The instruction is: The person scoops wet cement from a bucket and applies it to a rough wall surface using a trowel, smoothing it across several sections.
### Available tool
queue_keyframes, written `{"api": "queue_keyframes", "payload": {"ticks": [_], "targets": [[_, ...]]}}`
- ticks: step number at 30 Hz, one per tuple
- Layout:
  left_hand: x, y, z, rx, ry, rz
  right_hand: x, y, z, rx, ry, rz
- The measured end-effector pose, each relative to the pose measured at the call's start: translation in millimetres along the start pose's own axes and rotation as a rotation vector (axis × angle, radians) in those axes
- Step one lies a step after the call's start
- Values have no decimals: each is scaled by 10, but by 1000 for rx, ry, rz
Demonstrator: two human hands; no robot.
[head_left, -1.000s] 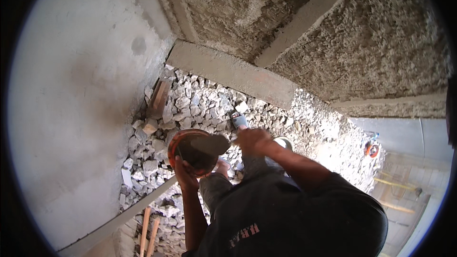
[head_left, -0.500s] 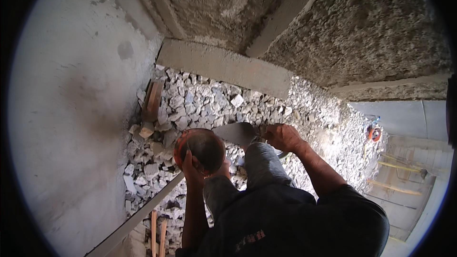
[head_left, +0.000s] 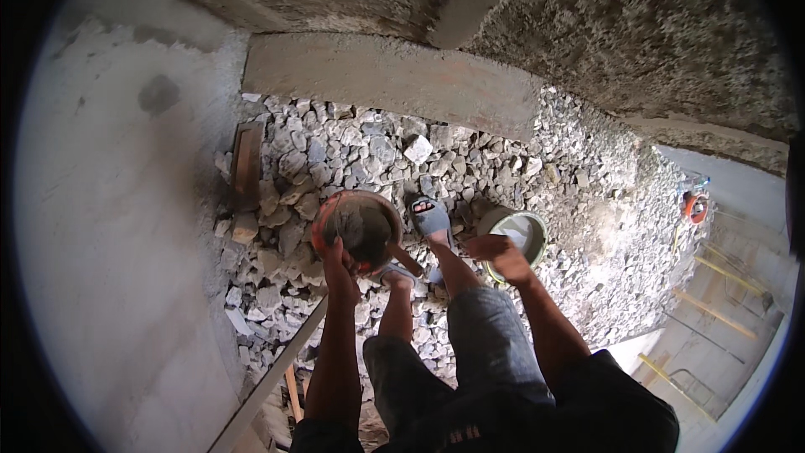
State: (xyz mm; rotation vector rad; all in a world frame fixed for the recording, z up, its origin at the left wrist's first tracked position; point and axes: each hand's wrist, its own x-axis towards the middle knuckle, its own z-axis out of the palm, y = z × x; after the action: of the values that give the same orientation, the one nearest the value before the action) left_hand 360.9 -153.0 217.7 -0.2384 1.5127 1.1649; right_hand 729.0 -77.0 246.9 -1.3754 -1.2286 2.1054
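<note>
Since the earlier frame, our trowel (head_left: 406, 259) has gone from our right hand (head_left: 497, 255) into the orange bowl (head_left: 322, 223), its handle jutting past the rim. Our hands are apart: the left (head_left: 340, 272) grips the bowl's near side above the stones (head_left: 470, 172); the right, fingers extended, is right of the bowl, at a pale bucket (head_left: 535, 239), contact unclear. Left of the bowl and farther off lies a wooden piece (head_left: 247, 164).

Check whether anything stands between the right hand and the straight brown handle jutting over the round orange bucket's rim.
In this view, the bare right shin crosses the gap between the right hand and the straight brown handle, though it may sit lower; nothing else visible intervenes.
</note>
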Motion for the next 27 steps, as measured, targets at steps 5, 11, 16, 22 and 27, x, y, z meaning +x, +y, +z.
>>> {"api": "queue_keyframes", "payload": {"ticks": [5,11,16,22,27], "targets": [[1328,-582,89,44,89,-15,-170,1787,-1083,711,521,356],[2328,-1104,414,129,-152,72,-138,3243,-1530,889,820,384],[2639,-1106,405,281,-132,69,91,3984,-1562,1087,810,299],[2771,-1059,511,440,-334,-45,-50,4814,-2092,1256,792,160],[2736,-1022,423,499,-295,-85,200,3870,-1579,1400,718,45]]}}
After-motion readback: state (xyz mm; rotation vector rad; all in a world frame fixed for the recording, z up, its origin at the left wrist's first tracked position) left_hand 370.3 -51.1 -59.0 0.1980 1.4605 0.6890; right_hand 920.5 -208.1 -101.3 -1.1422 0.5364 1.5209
